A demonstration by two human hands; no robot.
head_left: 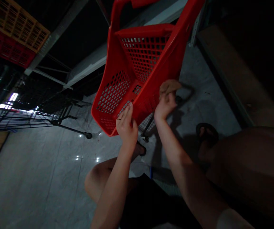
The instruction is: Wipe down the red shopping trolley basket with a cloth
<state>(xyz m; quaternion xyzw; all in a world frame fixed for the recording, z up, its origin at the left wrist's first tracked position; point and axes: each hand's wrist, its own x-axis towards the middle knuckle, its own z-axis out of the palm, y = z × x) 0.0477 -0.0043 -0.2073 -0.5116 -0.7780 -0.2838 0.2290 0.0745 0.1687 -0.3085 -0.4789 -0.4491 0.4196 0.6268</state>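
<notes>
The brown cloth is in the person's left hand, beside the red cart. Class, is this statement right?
Not quite: the hand is wrong. The head view shows the brown cloth in the person's right hand, beside the red cart.

A red plastic shopping cart (167, 57) stands on grey floor tiles (32, 184). The left hand (127, 127), ringed on one finger, lies at the cart's near side rim, toward the corner away from the handle. The right hand (165, 106) grips a brown cloth (171, 85) beside that side's outer wall; contact is unclear. A dark sandal (207, 132) rests beyond. At upper left, an orange crate (40, 31) sits above a red crate (22, 58).
</notes>
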